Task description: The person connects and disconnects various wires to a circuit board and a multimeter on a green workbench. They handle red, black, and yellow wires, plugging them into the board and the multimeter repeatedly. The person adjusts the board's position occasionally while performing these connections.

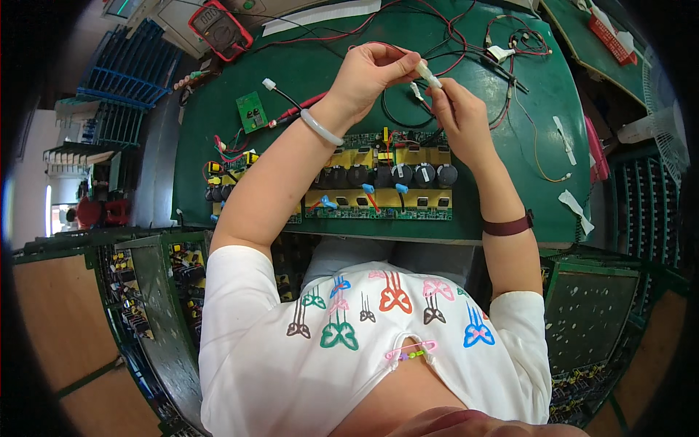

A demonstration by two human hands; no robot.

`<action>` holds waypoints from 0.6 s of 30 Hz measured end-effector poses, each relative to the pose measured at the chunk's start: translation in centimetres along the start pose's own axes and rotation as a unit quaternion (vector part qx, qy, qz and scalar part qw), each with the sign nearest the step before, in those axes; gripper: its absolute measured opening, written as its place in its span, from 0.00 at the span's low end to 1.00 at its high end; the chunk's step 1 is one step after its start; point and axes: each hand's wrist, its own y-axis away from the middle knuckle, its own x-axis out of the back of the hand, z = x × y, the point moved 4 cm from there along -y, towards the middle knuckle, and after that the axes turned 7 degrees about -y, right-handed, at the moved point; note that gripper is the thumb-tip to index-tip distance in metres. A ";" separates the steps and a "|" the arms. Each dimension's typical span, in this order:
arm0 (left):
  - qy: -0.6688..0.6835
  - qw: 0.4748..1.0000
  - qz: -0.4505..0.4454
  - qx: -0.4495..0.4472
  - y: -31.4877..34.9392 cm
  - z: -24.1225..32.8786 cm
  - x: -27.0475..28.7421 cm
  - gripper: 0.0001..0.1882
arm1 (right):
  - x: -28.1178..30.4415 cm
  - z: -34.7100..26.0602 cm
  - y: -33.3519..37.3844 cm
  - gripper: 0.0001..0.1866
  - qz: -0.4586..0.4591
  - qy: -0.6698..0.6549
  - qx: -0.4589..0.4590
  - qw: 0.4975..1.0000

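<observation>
A pair of white plastic wire connectors (pixel 428 74) meets end to end above the far part of the green bench. Thumb and fingers of my left hand (pixel 375 75) pinch one connector, and my right hand (pixel 462 116) pinches the other from the near right side. Whether the two are fully joined is too small to tell. Below my hands lies a long circuit board (pixel 378 175) with black capacitors, yellow parts and blue-capped leads. Part of it, toward the left, is hidden under my left forearm.
A red-framed multimeter (pixel 220 30) lies at the back left. Near my left forearm are a small green circuit board (pixel 253 112) and a white plug (pixel 269 84) on a black cable. Tangled wires (pixel 520 44) spread at the back right. Racks (pixel 131 65) stand beyond the bench (pixel 524 197).
</observation>
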 end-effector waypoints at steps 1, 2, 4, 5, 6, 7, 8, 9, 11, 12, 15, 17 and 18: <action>-0.001 1.000 0.003 0.003 0.0 -0.1 0.1 0.12 | 0.0 0.1 0.0 0.08 -0.006 -0.009 -0.015 1.000; -0.001 1.000 0.005 0.006 0.1 -0.1 0.1 0.12 | 0.0 0.1 0.1 0.08 -0.012 -0.018 -0.030 0.999; -0.011 1.000 -0.005 0.011 0.1 -0.2 0.4 0.12 | 0.0 0.2 0.1 0.08 -0.020 -0.025 -0.038 0.999; -0.016 1.000 -0.010 0.013 0.1 -0.2 0.5 0.12 | 0.0 0.2 0.1 0.08 -0.022 -0.024 -0.031 0.999; -0.012 1.000 -0.011 0.006 0.2 -0.3 0.4 0.12 | 0.0 0.2 0.1 0.08 -0.024 -0.022 -0.025 0.999; -0.007 1.000 -0.011 -0.001 0.2 -0.4 0.4 0.12 | 0.0 0.2 0.1 0.08 -0.028 -0.029 -0.027 0.999; -0.002 1.000 -0.011 -0.008 0.3 -0.4 0.3 0.12 | 0.1 0.0 0.0 0.08 -0.032 -0.036 -0.029 0.998; 0.003 1.000 -0.016 -0.008 0.3 -0.6 0.1 0.12 | 0.1 0.0 0.0 0.08 -0.035 -0.042 -0.032 0.998; 0.011 1.000 -0.027 -0.008 0.4 -0.8 -0.2 0.12 | 0.0 0.0 0.1 0.08 -0.034 -0.041 -0.037 0.998; 0.002 1.000 -0.027 -0.005 0.3 -0.8 -0.2 0.12 | 0.0 0.1 0.2 0.09 -0.033 -0.040 -0.040 0.998; -0.011 1.000 -0.027 0.001 0.3 -0.9 -0.1 0.13 | -0.1 0.1 0.2 0.09 -0.040 -0.054 -0.055 0.996; 0.000 1.000 -0.027 0.003 0.4 -1.2 -0.5 0.13 | -0.1 0.5 0.6 0.10 -0.036 -0.056 -0.057 0.996; -0.009 0.999 -0.035 -0.008 0.5 -1.2 -0.8 0.14 | -0.1 0.6 0.6 0.10 -0.038 -0.059 -0.054 0.996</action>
